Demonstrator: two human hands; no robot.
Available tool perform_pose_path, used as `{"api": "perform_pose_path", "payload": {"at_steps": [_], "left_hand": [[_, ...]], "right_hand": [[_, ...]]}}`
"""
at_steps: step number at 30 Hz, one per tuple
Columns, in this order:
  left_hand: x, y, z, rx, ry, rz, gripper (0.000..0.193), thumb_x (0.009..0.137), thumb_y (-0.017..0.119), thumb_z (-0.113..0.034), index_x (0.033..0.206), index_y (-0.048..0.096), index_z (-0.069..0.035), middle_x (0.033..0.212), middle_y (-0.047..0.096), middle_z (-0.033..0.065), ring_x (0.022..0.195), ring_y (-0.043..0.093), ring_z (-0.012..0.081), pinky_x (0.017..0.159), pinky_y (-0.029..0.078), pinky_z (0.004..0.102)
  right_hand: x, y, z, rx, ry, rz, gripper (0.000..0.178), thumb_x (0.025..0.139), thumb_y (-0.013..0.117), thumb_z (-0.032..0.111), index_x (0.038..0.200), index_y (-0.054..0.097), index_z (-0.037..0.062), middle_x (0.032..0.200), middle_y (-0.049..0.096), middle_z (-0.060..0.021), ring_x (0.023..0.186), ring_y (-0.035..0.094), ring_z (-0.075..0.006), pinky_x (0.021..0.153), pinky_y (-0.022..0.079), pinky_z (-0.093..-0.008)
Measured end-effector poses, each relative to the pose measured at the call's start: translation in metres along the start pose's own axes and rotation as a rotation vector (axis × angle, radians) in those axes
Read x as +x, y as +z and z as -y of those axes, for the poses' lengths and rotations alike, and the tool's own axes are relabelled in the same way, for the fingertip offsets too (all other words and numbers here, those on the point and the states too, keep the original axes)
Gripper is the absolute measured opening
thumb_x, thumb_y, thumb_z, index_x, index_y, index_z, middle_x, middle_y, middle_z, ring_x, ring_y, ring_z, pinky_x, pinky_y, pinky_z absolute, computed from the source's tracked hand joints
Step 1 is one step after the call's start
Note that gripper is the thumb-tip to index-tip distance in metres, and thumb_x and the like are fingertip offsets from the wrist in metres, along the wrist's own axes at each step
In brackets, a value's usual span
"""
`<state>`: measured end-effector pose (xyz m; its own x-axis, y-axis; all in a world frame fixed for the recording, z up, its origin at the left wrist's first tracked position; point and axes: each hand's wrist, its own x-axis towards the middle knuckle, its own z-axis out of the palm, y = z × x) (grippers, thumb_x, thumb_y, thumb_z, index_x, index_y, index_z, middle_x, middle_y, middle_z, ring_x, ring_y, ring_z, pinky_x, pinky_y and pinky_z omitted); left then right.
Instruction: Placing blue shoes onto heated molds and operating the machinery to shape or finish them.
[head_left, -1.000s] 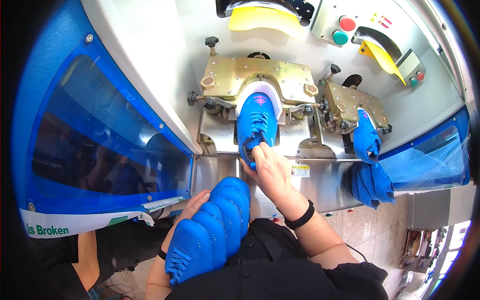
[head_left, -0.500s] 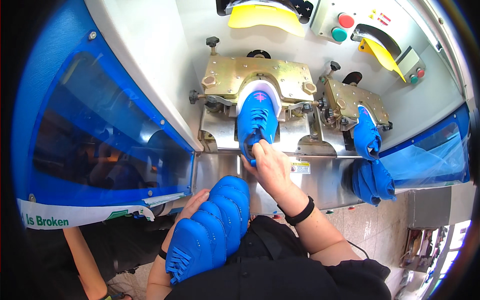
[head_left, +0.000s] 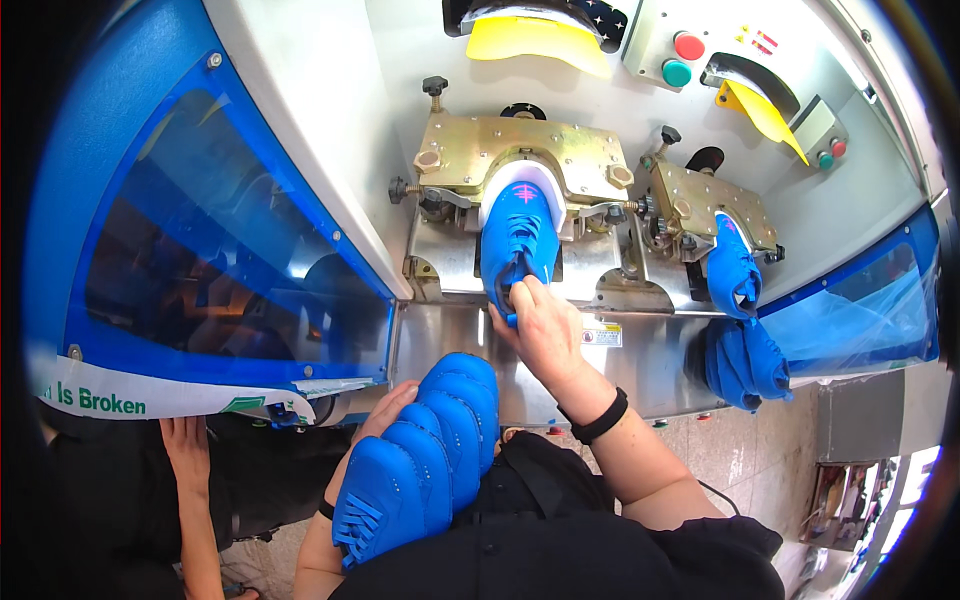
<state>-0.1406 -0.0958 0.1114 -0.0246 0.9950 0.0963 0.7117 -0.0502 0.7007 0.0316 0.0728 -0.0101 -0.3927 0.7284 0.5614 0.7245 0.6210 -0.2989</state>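
A blue shoe upper [head_left: 519, 238] with laces and a pink toe mark sits with its toe in the white curved pad [head_left: 546, 180] of the larger press station. My right hand [head_left: 548, 335] is closed on its heel end, thumb and fingers pinching the collar. Overlapping blue shoe uppers [head_left: 395, 490], several of them, lie along my left forearm in front of my body. Beside this stack my left hand [head_left: 388, 408] shows only partly, holding it from the far left side; most of its fingers are hidden.
To the right, a second station [head_left: 705, 200] holds another blue upper [head_left: 733, 268], with more uppers [head_left: 745, 365] hanging below. Yellow guards [head_left: 535, 43] and red and green buttons [head_left: 677, 72] are above. A blue-framed window panel [head_left: 235, 240] flanks the left; another person's hand [head_left: 186, 450] is below it.
The view has shifted slightly. My right hand stays on the upper's heel and the stack stays on my left arm. At lower left, the other person's hand has come into view.
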Motion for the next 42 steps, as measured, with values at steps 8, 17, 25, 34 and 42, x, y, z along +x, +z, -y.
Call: {"api": "perform_pose_path", "payload": {"at_steps": [8, 17, 25, 34, 42], "left_hand": [[-0.002, -0.008, -0.017, 0.186, 0.069, -0.022, 0.024, 0.100, 0.046, -0.015, 0.123, 0.043, -0.006, 0.114, 0.050, 0.0072, 0.104, 0.050, 0.0112, 0.089, 0.040, 0.0264], [0.003, -0.004, -0.040, 0.366, 0.213, -0.063, 0.019, 0.099, 0.047, -0.012, 0.118, 0.044, -0.007, 0.110, 0.049, 0.0059, 0.099, 0.049, 0.0104, 0.085, 0.040, 0.0258], [0.042, 0.052, -0.091, 0.407, 0.542, 0.085, 0.016, 0.098, 0.047, -0.010, 0.113, 0.044, -0.009, 0.105, 0.048, 0.0047, 0.095, 0.048, 0.0096, 0.081, 0.039, 0.0254], [0.042, 0.119, -0.159, 0.584, 0.663, 0.141, 0.012, 0.097, 0.047, -0.008, 0.108, 0.045, -0.010, 0.101, 0.047, 0.0034, 0.090, 0.047, 0.0087, 0.077, 0.038, 0.0248], [0.037, 0.169, -0.220, 0.808, 0.699, 0.128, 0.010, 0.096, 0.047, -0.006, 0.104, 0.045, -0.011, 0.097, 0.046, 0.0023, 0.085, 0.046, 0.0080, 0.074, 0.038, 0.0244]], "right_hand": [[-0.002, 0.006, -0.004, -0.090, -0.033, 0.033, 0.030, 0.077, 0.076, 0.029, 0.085, 0.054, 0.0111, 0.081, 0.054, -0.0049, 0.075, 0.062, -0.0210, 0.060, 0.053, -0.0343], [-0.031, 0.016, -0.011, 0.026, 0.080, 0.070, 0.033, 0.077, 0.076, 0.020, 0.098, 0.055, 0.0064, 0.097, 0.056, -0.0119, 0.087, 0.062, -0.0291, 0.068, 0.053, -0.0377], [-0.107, -0.057, -0.087, -0.155, -0.306, -0.163, 0.054, 0.075, 0.078, 0.026, 0.125, 0.062, 0.0207, 0.135, 0.057, -0.0067, 0.123, 0.056, -0.0208, 0.105, 0.039, -0.0478], [-0.241, -0.094, -0.239, -0.205, 0.063, 0.418, 0.029, 0.086, 0.065, 0.035, 0.093, 0.063, 0.0075, 0.100, 0.058, -0.0093, 0.100, 0.056, -0.0273, 0.090, 0.042, -0.0433], [-0.200, -0.159, -0.217, 0.074, -0.433, 0.317, 0.038, 0.085, 0.069, 0.037, 0.111, 0.063, 0.0108, 0.116, 0.061, -0.0085, 0.112, 0.057, -0.0260, 0.100, 0.042, -0.0435]]}}
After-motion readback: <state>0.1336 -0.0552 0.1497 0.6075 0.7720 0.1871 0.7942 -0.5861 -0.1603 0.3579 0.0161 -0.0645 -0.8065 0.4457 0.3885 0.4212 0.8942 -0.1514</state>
